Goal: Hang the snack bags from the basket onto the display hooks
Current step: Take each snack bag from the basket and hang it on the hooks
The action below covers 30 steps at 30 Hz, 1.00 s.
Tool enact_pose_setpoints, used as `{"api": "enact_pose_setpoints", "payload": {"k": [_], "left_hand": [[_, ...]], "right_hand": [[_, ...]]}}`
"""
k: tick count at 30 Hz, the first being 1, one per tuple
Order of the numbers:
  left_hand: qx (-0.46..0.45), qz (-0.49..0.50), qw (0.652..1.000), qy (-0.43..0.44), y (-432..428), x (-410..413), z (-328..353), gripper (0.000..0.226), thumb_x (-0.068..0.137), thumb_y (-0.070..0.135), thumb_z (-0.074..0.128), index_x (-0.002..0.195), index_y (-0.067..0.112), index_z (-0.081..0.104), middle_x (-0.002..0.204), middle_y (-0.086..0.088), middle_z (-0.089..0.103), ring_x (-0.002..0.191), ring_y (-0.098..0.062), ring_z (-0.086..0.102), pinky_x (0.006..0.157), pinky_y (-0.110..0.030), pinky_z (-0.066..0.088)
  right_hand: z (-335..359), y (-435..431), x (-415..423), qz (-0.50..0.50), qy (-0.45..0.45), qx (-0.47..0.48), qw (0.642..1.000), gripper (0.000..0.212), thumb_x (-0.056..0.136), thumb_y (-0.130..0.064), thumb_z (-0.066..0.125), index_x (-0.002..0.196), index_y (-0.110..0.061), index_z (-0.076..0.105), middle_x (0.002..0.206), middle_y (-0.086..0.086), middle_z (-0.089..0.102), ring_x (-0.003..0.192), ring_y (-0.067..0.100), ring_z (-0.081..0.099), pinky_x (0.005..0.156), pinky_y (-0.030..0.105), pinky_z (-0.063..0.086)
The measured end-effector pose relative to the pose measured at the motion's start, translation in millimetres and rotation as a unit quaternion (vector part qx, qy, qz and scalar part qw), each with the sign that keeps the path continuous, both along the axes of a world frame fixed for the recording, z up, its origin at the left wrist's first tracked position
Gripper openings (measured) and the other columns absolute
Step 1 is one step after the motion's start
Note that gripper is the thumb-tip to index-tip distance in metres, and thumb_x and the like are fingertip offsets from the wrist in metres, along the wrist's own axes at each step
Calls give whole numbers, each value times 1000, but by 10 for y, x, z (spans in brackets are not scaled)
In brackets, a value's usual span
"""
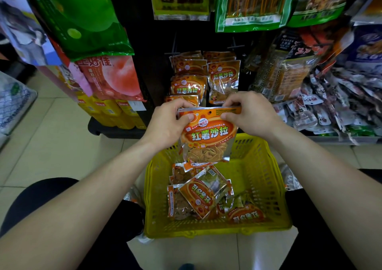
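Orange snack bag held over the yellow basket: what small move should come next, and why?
Probably lift the orange foil snack bag forward toward the matching hung bags: both hands pinch its top edge, its hang hole facing up and not yet on a hook.

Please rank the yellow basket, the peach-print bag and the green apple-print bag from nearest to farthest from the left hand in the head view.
1. Yellow basket, just below the left hand.
2. Peach-print bag, up-left on the rack.
3. Green apple-print bag, higher, top left.
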<state>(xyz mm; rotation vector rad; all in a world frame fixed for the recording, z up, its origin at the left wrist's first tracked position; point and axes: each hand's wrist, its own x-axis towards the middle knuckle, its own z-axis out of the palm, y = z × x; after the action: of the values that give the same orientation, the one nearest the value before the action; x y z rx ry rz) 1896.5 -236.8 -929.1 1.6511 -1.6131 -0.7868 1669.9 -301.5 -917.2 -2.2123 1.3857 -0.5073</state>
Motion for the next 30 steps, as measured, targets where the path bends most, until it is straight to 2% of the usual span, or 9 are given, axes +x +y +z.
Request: {"api": "enact_pose_setpoints", "payload": {"k": [4,6,9,11,15,19,25,27,30], "left_hand": [[-3,2,1000,-10,-19,14,-29,11,93,29,69,99,37,65,97,20,69,92,0,68,72,-25,60],[-8,-1,1000,-17,-16,13,-44,11,93,29,68,99,37,64,96,22,68,91,3,67,71,-21,58],[-21,-14,999,-38,-4,-6,-61,14,94,27,66,96,40,61,95,21,66,92,3,64,71,-20,55],[-25,-21,998,-52,-6,-26,-68,14,94,27,66,96,40,60,96,17,67,94,-3,65,74,-26,56],[-24,-29,997,-69,-24,-72,-80,12,95,27,65,97,38,61,101,9,69,96,-11,65,78,-38,59],[-21,-25,997,-73,-56,-77,-89,13,95,29,64,97,41,59,100,11,68,94,-8,66,76,-38,61],[-14,-40,997,-72,-158,-16,-63,12,95,33,64,95,43,58,100,13,68,94,-8,65,78,-39,60],[-16,-37,997,-66,-173,19,-61,14,92,38,67,101,44,58,101,15,67,94,-6,65,79,-37,60],[-15,-11,998,-52,-197,84,-66,34,87,43,71,118,35,59,107,15,66,98,-8,65,84,-36,57]], "right_hand": [[-9,12,-11,20,28,-45,998,16,81,-38,76,83,-36,60,96,-8,57,97,16,44,84,37,41],[-2,19,-8,46,50,-49,997,15,82,-37,73,83,-33,59,98,-8,58,97,17,48,84,37,41],[-7,46,12,84,81,-12,993,15,84,-35,66,84,-28,53,82,-11,61,83,17,59,66,32,38],[-19,92,49,104,97,13,990,16,86,-40,63,88,-32,49,79,-11,62,75,15,60,57,29,36],[-76,150,153,113,112,9,987,16,92,-44,57,89,-45,42,86,-12,61,80,15,53,61,30,40],[-127,143,204,86,113,18,990,20,94,-42,57,88,-51,39,93,-9,60,90,20,54,66,33,41],[-129,125,265,49,118,-10,992,13,95,-41,56,92,-48,45,90,-13,59,93,21,58,65,31,37],[-107,88,253,35,139,-31,989,5,95,-41,54,98,-44,51,97,-7,66,96,24,61,65,33,39],[6,-40,191,12,163,-81,983,18,96,-40,52,114,-38,57,104,1,69,99,31,63,64,34,40]]}}
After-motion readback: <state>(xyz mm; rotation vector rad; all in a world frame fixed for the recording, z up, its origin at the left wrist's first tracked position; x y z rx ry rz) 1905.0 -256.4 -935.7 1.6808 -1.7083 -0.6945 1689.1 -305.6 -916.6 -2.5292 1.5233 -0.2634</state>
